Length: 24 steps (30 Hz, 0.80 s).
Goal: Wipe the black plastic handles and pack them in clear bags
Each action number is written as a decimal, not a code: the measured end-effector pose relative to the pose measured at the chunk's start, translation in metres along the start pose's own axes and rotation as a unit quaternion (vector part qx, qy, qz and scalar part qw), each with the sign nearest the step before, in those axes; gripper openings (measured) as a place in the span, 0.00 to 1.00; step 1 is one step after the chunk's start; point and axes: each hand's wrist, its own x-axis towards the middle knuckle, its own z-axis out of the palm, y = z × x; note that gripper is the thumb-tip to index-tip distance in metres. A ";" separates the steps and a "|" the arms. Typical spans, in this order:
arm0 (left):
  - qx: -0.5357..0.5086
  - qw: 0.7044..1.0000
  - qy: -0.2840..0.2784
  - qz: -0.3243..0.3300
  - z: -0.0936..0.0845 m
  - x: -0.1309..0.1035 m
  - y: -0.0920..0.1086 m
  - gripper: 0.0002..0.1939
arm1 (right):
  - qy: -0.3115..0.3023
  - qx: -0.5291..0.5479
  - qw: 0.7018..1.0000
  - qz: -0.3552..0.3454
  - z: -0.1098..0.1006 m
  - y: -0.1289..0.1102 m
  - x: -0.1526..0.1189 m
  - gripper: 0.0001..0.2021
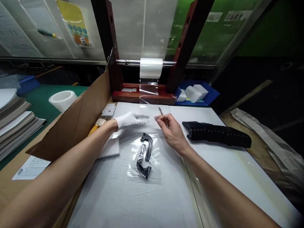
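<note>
My left hand (131, 121), in a white glove, reaches in below the hanging strip of clear plastic film (148, 87). Its thumb and fingers come together at what looks like the film's lower end, which is hard to make out against the white surface. My bare right hand (172, 130) is closed around a slim craft knife (161, 110), its blade pointing up and away. The thumb and forefinger tips sit close to the film. Nearer to me lies a clear plastic bag (155, 169) with black curved lever-like parts (149, 147) in it, touched by neither hand.
The film roll (151, 68) hangs on a metal bar between dark red uprights. A long black part (217, 134) lies at right. Behind it, a blue bin (211, 93) holds white foam blocks. A cardboard wall (80, 107) stands at left, near a white foam pad (110, 147).
</note>
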 end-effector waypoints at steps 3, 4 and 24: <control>0.018 1.000 -0.016 0.016 0.020 -0.032 0.012 0.17 | 0.004 0.032 0.999 -0.015 0.001 -0.020 -0.034 0.15; 0.034 0.999 -0.012 0.026 0.028 -0.046 0.014 0.17 | -0.005 0.032 0.999 -0.023 0.001 -0.026 -0.046 0.16; 0.208 0.974 0.092 -0.015 0.107 -0.078 0.039 0.26 | -0.063 -0.142 0.988 0.008 0.048 -0.015 -0.060 0.23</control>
